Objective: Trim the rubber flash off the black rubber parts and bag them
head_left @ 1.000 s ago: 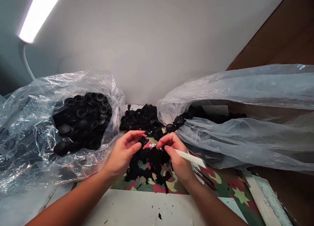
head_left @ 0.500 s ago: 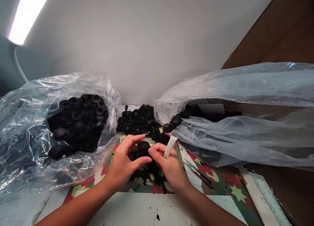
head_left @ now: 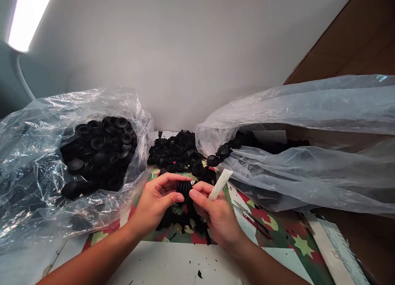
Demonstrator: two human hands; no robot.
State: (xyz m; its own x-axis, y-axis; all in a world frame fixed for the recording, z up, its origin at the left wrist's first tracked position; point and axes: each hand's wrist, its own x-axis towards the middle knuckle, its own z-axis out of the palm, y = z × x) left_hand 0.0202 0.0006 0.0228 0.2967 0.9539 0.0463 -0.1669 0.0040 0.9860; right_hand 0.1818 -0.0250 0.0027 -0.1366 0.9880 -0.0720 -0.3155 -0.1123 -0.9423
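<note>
Fingers of my left hand (head_left: 152, 202) pinch a black ribbed piece (head_left: 184, 188) over black scraps (head_left: 200, 226), probably to keep it still. My right hand (head_left: 217, 214) meets its side, thumb bent, a white stick (head_left: 221, 184) tucked in.

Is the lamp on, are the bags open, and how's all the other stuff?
Lamp, lit.
Left bag, open, black pieces inside.
Right bag, open.
Loose heap, piled up between the bags.
Ribbed black piece, held in the left hand.
White stick, gripped by the right hand, slanting upward.
</note>
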